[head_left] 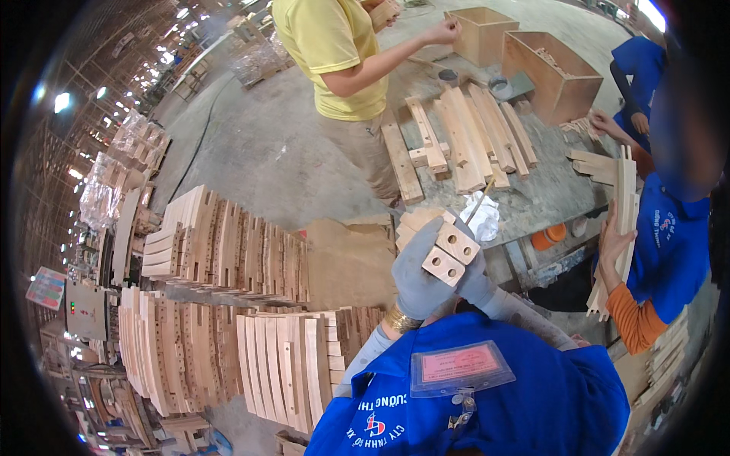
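Close to my chest, both grey-gloved hands are wrapped round a bundle of pale wooden pieces, whose near ends have round drilled holes. My left hand grips the bundle's left side, with a gold bracelet at the wrist. On the right side my right hand closes round it, its fingers partly hidden behind the wood. Just beyond lies a crumpled white wad at the bench edge, with a thin stick beside it. Several wooden bars lie side by side farther across the worktable.
Stacks of curved wooden parts stand on the left. A person in a yellow shirt works across the bench, while another in blue holds a wooden frame at right. Two wooden boxes sit at the far end.
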### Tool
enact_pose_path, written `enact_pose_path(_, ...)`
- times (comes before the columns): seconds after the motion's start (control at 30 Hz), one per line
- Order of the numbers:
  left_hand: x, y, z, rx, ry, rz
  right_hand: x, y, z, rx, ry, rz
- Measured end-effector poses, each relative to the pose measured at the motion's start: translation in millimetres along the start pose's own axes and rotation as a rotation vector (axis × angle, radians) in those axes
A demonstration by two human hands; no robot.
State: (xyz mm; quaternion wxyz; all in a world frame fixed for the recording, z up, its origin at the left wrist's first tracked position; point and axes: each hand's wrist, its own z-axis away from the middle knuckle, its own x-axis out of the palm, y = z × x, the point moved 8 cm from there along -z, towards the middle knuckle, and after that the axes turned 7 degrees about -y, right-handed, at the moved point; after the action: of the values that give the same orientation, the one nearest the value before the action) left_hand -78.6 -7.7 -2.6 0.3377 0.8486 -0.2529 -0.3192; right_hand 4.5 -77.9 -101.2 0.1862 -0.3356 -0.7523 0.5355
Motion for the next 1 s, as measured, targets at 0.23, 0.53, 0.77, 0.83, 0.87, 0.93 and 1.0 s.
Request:
enact_pose_path(0.23, -54, 13, -4, -0.074, 0.298, -0.038, 28, -24, -49, -0.243, -0.133, -0.008)
enact_pose_path(0.53, -80, 89, -82, -0.036, -0.271, 0.482, 31, -125, -90, -0.428, -0.274, -0.38)
enact_pose_path(0.77, -71, -47, -3, -0.349, -0.496, 0.509, 37, -178, -114, -0.353, -0.203, -0.362)
enact_pose_path(0.83, -69, -97, 41, -0.555, -0.151, 0.632, 44, -177, -118, -0.4, -0.104, -0.074)
enact_pose_path(0.87, -70, -107, 50, -0.596, 0.067, 0.659, 50, -177, -121, -0.414, -0.09, -0.045)
enact_pose_path(0.93, -69, -110, 41, -0.544, 0.338, 0.764, 50, -166, -128, -0.442, -0.115, -0.032)
enact_pose_path(1.0, -63, -100, 11, -0.382, 0.437, 0.926, 37, -137, -133, -0.445, -0.19, -0.072)
